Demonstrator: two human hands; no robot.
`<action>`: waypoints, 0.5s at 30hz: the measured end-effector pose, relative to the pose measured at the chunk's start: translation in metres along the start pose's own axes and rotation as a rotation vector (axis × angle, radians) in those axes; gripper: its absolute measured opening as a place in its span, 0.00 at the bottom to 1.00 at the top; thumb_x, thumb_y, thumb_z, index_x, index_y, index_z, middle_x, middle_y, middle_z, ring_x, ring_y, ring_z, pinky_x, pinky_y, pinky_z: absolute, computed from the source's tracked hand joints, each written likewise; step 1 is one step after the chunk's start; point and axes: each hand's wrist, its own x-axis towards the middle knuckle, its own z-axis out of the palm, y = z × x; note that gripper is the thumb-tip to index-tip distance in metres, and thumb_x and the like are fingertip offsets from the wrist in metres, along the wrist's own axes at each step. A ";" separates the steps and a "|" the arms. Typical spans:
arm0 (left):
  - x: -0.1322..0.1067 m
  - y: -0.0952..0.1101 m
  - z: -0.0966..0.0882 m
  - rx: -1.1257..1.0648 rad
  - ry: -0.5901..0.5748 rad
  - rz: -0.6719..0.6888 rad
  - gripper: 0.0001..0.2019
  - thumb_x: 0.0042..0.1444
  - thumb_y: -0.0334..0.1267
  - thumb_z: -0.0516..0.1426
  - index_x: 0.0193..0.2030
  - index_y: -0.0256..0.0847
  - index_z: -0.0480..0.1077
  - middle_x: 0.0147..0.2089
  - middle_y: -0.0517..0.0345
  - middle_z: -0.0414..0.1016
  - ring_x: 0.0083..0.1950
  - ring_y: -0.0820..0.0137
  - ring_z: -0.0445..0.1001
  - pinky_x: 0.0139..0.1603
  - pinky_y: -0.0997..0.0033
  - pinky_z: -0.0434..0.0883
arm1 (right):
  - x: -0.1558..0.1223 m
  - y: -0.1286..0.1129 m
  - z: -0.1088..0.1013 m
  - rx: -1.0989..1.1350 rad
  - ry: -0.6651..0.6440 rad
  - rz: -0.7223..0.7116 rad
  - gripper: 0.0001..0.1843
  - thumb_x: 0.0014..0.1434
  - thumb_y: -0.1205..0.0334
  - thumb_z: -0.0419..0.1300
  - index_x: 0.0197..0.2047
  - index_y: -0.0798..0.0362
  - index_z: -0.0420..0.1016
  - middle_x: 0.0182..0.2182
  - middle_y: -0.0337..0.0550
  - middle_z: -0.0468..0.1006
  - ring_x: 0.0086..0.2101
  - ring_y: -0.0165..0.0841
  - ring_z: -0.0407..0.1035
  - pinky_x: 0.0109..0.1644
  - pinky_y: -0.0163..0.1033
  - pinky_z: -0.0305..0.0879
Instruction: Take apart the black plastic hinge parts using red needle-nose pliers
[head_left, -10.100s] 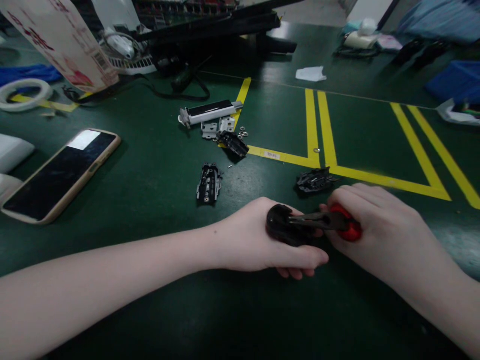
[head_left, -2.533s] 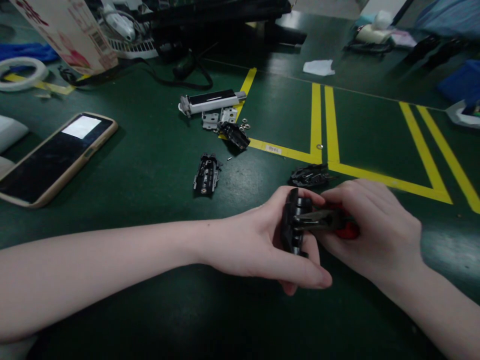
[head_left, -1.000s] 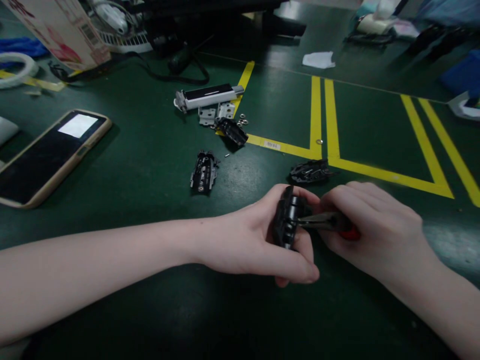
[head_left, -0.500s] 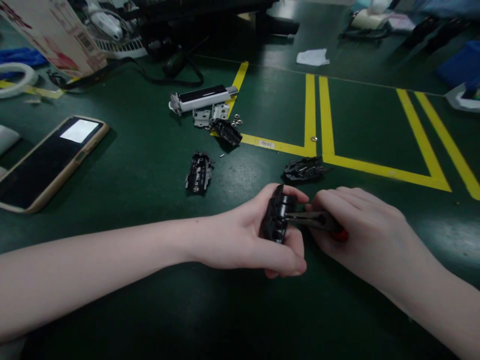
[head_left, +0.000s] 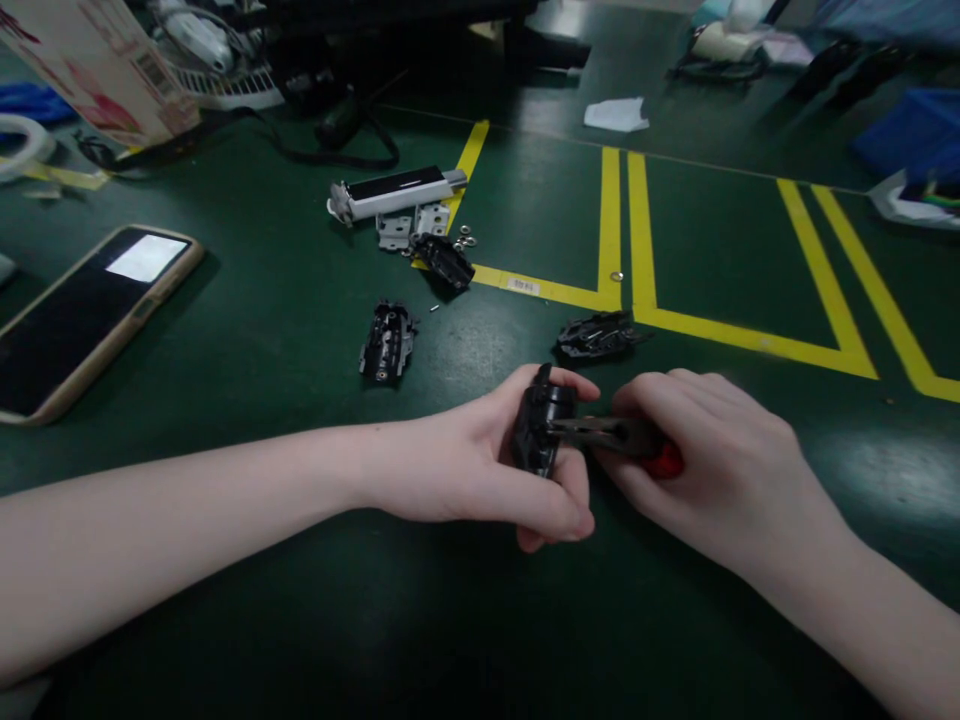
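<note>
Black plastic part (head_left: 538,432) stands on its edge in the left hand (head_left: 465,470), thumb on top and fingers closed under it. It is just above the green tabletop (head_left: 300,600), about in the middle btw. the left and right edges, nearer to the near edge. The right hand (head_left: 712,470) is closed on red-handled pliers (head_left: 611,434). The metal nose touches the part's face, but I cannot tell if it bites something.

Risk, in my opinion: the nose can slip off the hard, smooth plastic and hit the left thumb. Too much force can crack a thin rib, and a small piece can jump away and get lost on the dark surface.

The part is matt, ribbed, approx. rounded. Similar black parts (head_left: 382,340) lie farther back, w/ small shiny washers (head_left: 465,238) near the yellow tape lines (head_left: 615,220).
</note>
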 end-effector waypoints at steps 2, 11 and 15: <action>0.000 0.001 0.000 -0.016 -0.015 -0.010 0.34 0.59 0.23 0.63 0.65 0.44 0.51 0.34 0.70 0.75 0.30 0.79 0.73 0.35 0.75 0.71 | 0.000 -0.001 0.000 0.023 0.022 0.007 0.06 0.58 0.62 0.58 0.34 0.46 0.62 0.25 0.37 0.70 0.25 0.35 0.64 0.27 0.41 0.59; -0.001 0.000 0.000 -0.030 -0.016 0.006 0.34 0.59 0.22 0.63 0.65 0.45 0.50 0.34 0.69 0.76 0.31 0.78 0.74 0.35 0.74 0.71 | -0.006 0.003 0.000 0.083 0.106 0.051 0.05 0.59 0.61 0.59 0.38 0.46 0.65 0.26 0.37 0.71 0.25 0.35 0.67 0.28 0.42 0.60; -0.002 0.000 0.000 -0.034 -0.018 0.010 0.34 0.58 0.22 0.64 0.65 0.45 0.51 0.34 0.69 0.75 0.31 0.78 0.73 0.35 0.74 0.71 | -0.008 0.004 0.002 0.087 0.124 0.044 0.05 0.60 0.61 0.58 0.38 0.45 0.65 0.27 0.37 0.70 0.25 0.35 0.66 0.28 0.42 0.60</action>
